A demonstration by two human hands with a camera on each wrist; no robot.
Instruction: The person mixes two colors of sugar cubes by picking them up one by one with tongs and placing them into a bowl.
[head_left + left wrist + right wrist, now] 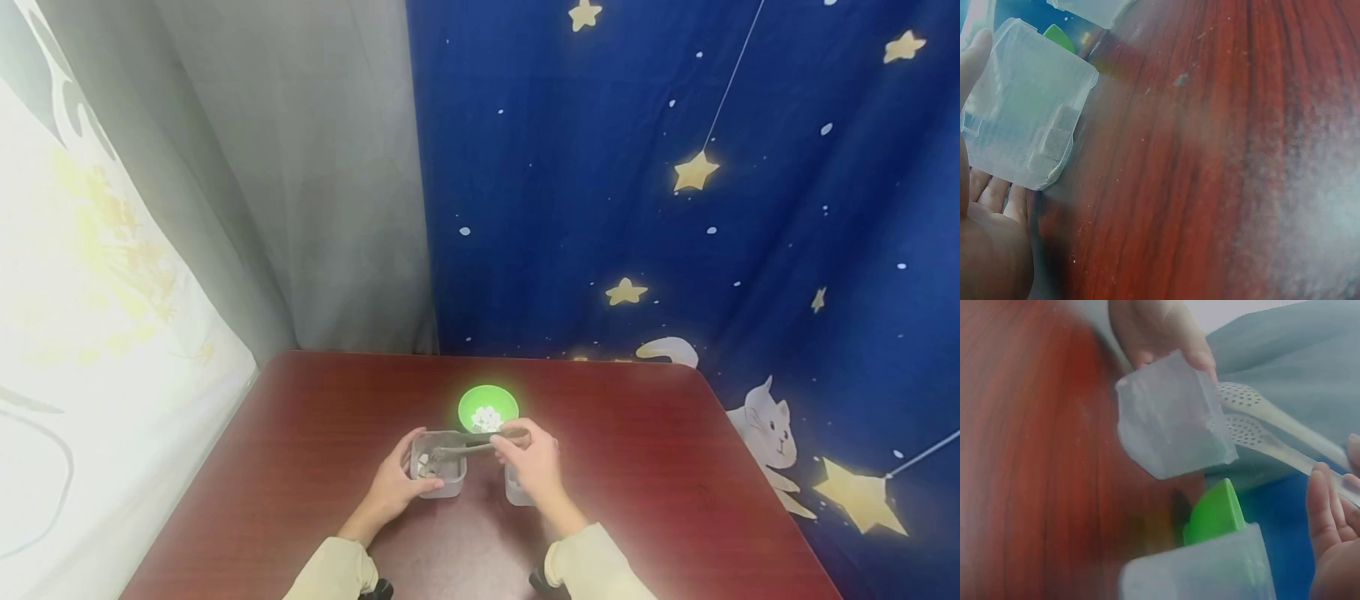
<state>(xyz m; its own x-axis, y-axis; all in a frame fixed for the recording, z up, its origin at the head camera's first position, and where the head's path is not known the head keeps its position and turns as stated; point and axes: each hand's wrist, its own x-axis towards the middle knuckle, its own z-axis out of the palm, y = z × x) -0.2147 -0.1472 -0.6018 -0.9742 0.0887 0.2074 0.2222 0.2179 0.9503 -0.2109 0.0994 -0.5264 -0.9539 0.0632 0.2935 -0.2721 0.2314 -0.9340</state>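
Note:
My left hand [392, 483] grips a clear plastic box [452, 490] by its side, thumb on the near rim. A few pale pieces lie at the box's left side; through its wall in the left wrist view, greyish blocks [1055, 140] show. My right hand [538, 468] pinches a pair of tongs [474, 450], whose tips reach into this box. In the right wrist view, the ends of the tongs [1282, 450] are perforated, and the two arms stand apart. Whether the tips hold a piece cannot be made out.
Just beyond the hands stands a green bowl [471, 402] with several white pieces [486, 419] in it. A second clear plastic box [516, 493] sits under my right hand, partly hidden. The dark red table [360, 400] ends at curtains behind and to the left.

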